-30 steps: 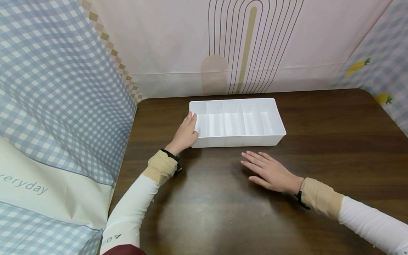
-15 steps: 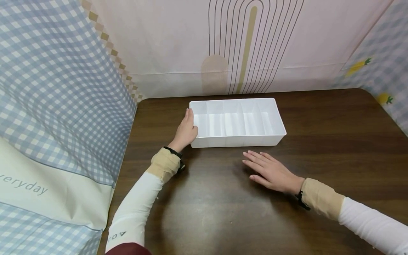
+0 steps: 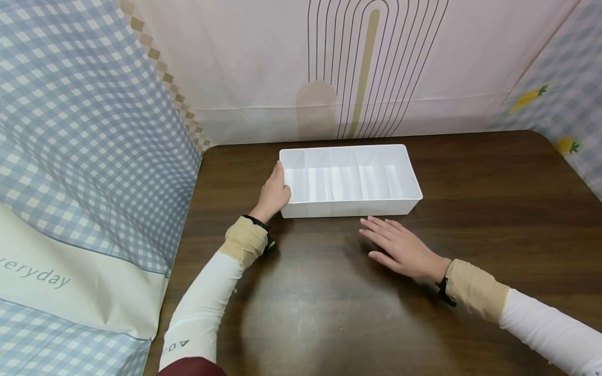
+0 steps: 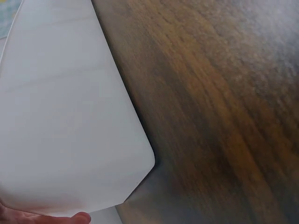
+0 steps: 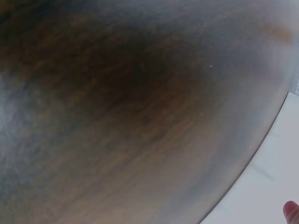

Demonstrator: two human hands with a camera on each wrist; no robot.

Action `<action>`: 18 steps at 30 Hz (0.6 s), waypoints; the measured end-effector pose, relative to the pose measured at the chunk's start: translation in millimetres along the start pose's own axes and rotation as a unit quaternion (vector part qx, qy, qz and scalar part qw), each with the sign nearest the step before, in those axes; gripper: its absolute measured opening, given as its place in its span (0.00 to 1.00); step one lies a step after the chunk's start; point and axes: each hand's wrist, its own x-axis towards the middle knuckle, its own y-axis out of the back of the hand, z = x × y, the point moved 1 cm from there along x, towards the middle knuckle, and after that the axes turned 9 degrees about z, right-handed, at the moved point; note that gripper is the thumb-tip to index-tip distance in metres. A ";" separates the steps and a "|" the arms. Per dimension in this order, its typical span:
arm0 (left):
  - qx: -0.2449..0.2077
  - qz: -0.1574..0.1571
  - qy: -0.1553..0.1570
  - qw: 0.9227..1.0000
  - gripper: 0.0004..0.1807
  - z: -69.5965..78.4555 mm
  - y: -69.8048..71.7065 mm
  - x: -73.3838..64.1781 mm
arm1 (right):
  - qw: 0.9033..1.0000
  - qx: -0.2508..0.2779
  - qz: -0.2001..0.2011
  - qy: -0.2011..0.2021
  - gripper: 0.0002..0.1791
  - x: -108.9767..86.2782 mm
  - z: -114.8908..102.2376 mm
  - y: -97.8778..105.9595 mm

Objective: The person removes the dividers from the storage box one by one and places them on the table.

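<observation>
A white divided storage box (image 3: 345,209) stands on the brown table, its long side toward me and several compartments side by side within. My left hand (image 3: 274,194) rests against the box's left end, with the fingers extended along the end wall and the thumb by the front left corner. In the left wrist view, the fingertips (image 4: 79,218) lie at the end of the white box (image 4: 70,126). My right hand (image 3: 402,248) hovers palm down over the table in front of the box, fingers straight, holding nothing. One fingertip (image 5: 291,210) shows in the right wrist view near the box wall (image 5: 261,186).
The dark wooden table (image 3: 301,313) stretches around the box. A pale patterned cloth (image 3: 244,62) hangs behind its far edge, and a blue checked cloth (image 3: 94,130) hangs on the left. Another checked cloth (image 3: 569,94) is at the right.
My left hand has slid slightly forward along the box's left end, its fingers drawing closer together. The right hand has shifted slightly toward the box. The box looks unmoved.
</observation>
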 end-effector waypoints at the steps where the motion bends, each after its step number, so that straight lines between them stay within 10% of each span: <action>1: -0.003 -0.002 0.003 1.000 0.34 -0.2 -0.1 0.0 | 1.000 0.001 0.002 -0.001 0.28 0.5 0.1 0.0; 18: -0.018 -0.018 0.046 0.999 0.38 -4.2 -5.3 -0.5 | 0.991 -0.011 0.125 -0.054 0.24 23.1 14.7 16.8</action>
